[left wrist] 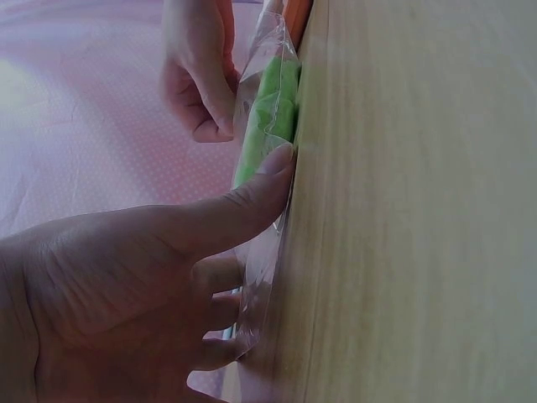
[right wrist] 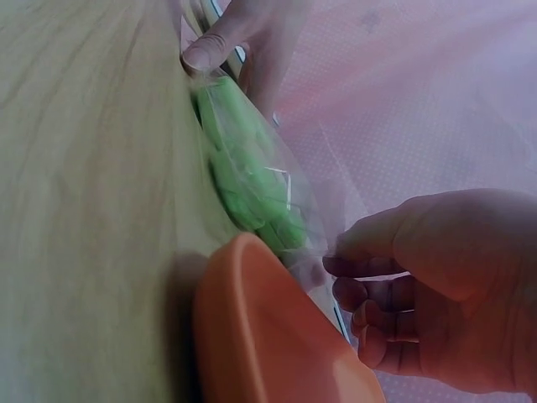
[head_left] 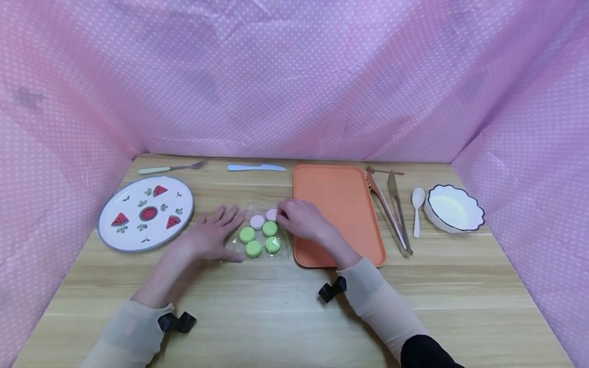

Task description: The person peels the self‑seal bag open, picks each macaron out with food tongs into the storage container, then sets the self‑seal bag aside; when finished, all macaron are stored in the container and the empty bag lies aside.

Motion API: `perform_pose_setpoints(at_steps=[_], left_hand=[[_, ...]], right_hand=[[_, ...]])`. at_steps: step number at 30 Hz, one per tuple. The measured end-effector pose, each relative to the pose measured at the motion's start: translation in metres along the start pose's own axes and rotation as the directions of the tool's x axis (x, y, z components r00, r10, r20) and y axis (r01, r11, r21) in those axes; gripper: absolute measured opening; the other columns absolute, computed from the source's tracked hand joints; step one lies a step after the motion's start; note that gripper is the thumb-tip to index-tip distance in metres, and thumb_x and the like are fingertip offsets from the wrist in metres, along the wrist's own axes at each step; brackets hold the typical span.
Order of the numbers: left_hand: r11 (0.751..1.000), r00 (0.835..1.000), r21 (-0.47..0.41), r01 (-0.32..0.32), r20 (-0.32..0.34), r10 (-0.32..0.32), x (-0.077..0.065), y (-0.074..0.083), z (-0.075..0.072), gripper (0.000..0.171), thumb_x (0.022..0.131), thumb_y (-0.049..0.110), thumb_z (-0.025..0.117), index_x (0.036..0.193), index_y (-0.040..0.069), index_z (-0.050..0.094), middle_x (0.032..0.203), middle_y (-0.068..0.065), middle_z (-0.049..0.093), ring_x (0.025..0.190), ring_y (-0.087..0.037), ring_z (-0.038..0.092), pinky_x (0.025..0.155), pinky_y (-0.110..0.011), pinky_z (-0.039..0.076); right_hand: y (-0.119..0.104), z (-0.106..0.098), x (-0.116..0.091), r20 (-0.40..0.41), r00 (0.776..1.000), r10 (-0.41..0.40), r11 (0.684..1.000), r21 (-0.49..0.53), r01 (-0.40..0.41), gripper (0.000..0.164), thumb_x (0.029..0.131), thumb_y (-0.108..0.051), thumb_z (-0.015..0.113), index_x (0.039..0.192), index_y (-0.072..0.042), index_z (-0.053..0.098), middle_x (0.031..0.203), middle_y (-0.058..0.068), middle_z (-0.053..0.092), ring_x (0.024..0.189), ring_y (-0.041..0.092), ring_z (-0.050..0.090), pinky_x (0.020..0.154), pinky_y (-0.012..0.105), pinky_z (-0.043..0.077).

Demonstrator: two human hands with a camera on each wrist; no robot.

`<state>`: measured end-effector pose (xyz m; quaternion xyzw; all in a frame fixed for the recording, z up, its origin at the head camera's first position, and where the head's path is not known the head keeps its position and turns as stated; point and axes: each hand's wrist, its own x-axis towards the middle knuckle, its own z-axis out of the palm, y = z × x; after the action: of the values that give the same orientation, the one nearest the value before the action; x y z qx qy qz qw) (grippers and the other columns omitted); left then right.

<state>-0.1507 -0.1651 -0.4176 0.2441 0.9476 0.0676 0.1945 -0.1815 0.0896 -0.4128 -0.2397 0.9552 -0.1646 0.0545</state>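
A clear plastic bag (head_left: pixel 260 237) lies on the table with several green macarons (head_left: pixel 253 249) and two pink macarons (head_left: pixel 257 222) inside. My left hand (head_left: pixel 213 236) rests beside it with fingers spread, the thumb and fingertips touching the bag's left edge. In the left wrist view that thumb (left wrist: pixel 264 180) lies against the plastic. At the bag's far right corner, my right hand (head_left: pixel 301 219) pinches the plastic between thumb and curled fingers, partly covering one pink macaron. The right wrist view shows the bag stretching up to these fingertips (right wrist: pixel 344 252).
An orange tray (head_left: pixel 340 199) sits right of the bag, under my right forearm. Left is an oval watermelon-patterned plate (head_left: pixel 133 204). Behind lie a fork (head_left: pixel 172 168) and a blue knife (head_left: pixel 256 167). Tongs (head_left: pixel 391 214), a metal knife (head_left: pixel 399 204), a spoon (head_left: pixel 417 209) and a bowl (head_left: pixel 453 209) stand right.
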Motion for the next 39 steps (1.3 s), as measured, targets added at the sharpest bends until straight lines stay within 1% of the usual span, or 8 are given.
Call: perform_pose_setpoints(at_steps=[4, 14, 24, 33, 39], left_hand=[[1.000, 1.000, 0.000, -0.001, -0.002, 0.001, 0.001, 0.000, 0.000, 0.109, 0.070, 0.076, 0.058, 0.152, 0.023, 0.011, 0.161, -0.006, 0.000, 0.146, -0.039, 0.002, 0.108, -0.068, 0.010], [1.000, 1.000, 0.000, -0.005, -0.005, 0.005, 0.001, -0.001, 0.000, 0.109, 0.070, 0.076, 0.059, 0.152, 0.023, 0.011, 0.161, -0.006, 0.000, 0.146, -0.039, 0.002, 0.109, -0.068, 0.010], [1.000, 1.000, -0.003, -0.003, 0.007, 0.003, 0.001, -0.002, 0.000, 0.109, 0.070, 0.076, 0.058, 0.152, 0.022, 0.011, 0.161, -0.006, 0.000, 0.146, -0.039, 0.001, 0.108, -0.068, 0.010], [1.000, 1.000, -0.009, -0.006, 0.017, 0.007, 0.003, 0.000, 0.000, 0.108, 0.071, 0.076, 0.058, 0.152, 0.022, 0.011, 0.161, -0.005, -0.002, 0.146, -0.039, 0.000, 0.109, -0.068, 0.009], [1.000, 1.000, -0.004, 0.005, 0.018, -0.005, 0.002, -0.001, -0.001, 0.108, 0.071, 0.076, 0.058, 0.152, 0.022, 0.012, 0.161, -0.006, 0.000, 0.146, -0.039, 0.001, 0.108, -0.068, 0.010]], right_hand=[[0.002, -0.001, 0.000, -0.007, 1.000, 0.002, 1.000, -0.002, -0.003, 0.020, 0.093, -0.027, 0.053, 0.073, -0.024, 0.055, 0.071, -0.008, 0.055, 0.068, 0.010, 0.051, 0.060, 0.027, 0.039], [0.006, -0.002, 0.000, 0.007, 1.000, 0.007, 1.000, -0.002, -0.007, 0.018, 0.092, -0.029, 0.054, 0.075, -0.025, 0.056, 0.071, -0.008, 0.056, 0.069, 0.010, 0.052, 0.061, 0.028, 0.040], [0.009, -0.002, 0.000, 0.004, 1.000, 0.005, 1.000, 0.003, -0.005, 0.017, 0.092, -0.030, 0.054, 0.077, -0.025, 0.057, 0.072, -0.009, 0.056, 0.070, 0.010, 0.052, 0.062, 0.028, 0.040], [0.013, -0.004, -0.003, 0.010, 0.999, 0.033, 0.999, 0.019, -0.033, 0.021, 0.094, -0.032, 0.053, 0.074, -0.025, 0.055, 0.070, -0.007, 0.054, 0.067, 0.010, 0.050, 0.059, 0.027, 0.039], [0.015, -0.003, -0.004, 0.011, 0.999, 0.045, 0.999, 0.029, -0.045, 0.025, 0.094, -0.034, 0.053, 0.071, -0.023, 0.053, 0.067, -0.005, 0.052, 0.064, 0.011, 0.049, 0.058, 0.027, 0.037]])
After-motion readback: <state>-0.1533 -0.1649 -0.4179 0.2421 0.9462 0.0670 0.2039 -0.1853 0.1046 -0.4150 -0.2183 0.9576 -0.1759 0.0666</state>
